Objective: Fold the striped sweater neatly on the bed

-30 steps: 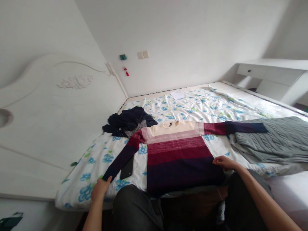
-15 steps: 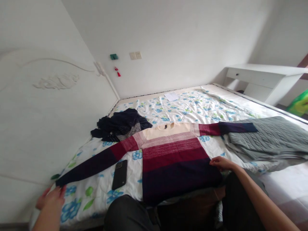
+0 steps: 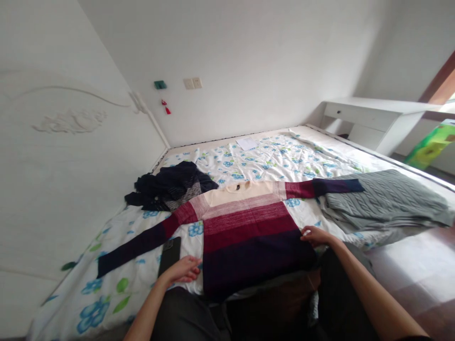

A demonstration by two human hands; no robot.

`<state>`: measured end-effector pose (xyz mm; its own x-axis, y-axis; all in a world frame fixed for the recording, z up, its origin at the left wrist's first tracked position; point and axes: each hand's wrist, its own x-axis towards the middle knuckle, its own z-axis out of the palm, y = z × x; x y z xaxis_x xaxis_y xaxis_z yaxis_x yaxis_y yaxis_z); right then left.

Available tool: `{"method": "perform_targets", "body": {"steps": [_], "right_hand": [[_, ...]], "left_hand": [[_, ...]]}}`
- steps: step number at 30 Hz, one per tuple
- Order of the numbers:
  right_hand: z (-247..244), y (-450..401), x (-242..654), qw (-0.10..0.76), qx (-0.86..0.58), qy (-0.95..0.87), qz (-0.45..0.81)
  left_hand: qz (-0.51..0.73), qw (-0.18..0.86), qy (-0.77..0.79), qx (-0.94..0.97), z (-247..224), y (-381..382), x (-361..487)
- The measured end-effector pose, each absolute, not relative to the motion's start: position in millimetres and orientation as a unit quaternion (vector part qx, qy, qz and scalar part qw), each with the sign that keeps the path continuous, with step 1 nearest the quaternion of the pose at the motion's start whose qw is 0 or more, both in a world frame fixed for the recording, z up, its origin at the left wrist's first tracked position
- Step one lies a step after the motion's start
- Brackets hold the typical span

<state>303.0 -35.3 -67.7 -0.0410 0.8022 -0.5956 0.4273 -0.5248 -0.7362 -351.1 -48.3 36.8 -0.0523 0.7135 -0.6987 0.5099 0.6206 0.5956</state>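
Observation:
A knit sweater (image 3: pixel 245 222) lies spread on the bed, striped cream, pink, burgundy and navy, with both sleeves stretched outward. My right hand (image 3: pixel 315 236) pinches its right side edge, low on the navy part. Just off the opposite edge is my left hand (image 3: pixel 185 269), its fingers loosely bent and apart, holding nothing. It hovers over the bedsheet and partly covers a black phone (image 3: pixel 170 253) that lies below the left sleeve.
Crumpled dark clothing (image 3: pixel 174 182) lies beyond the left sleeve. The right cuff rests on a folded grey cable-knit garment (image 3: pixel 387 199). A floral sheet (image 3: pixel 234 163) covers the bed, with white paper (image 3: pixel 246 143) near the wall. A white desk (image 3: pixel 366 118) stands at the right.
My left hand has left the left cuff and moved right, toward the sweater's lower left edge. The left sleeve's end lies free. My right hand keeps its pinch. The view has shifted slightly.

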Motion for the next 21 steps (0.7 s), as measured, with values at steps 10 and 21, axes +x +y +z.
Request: {"method": "perform_targets", "body": {"steps": [10, 21], "right_hand": [[-51.1, -39.1, 310.4, 0.037, -0.692, -0.537, 0.481], [-23.3, 12.7, 366.4, 0.186, -0.729, -0.476, 0.456]], "left_hand": [[-0.078, 0.541, 0.593, 0.591, 12.6, -46.2, -323.5], [-0.043, 0.205, 0.708, 0.674, 15.3, -15.5, -269.9]]}}
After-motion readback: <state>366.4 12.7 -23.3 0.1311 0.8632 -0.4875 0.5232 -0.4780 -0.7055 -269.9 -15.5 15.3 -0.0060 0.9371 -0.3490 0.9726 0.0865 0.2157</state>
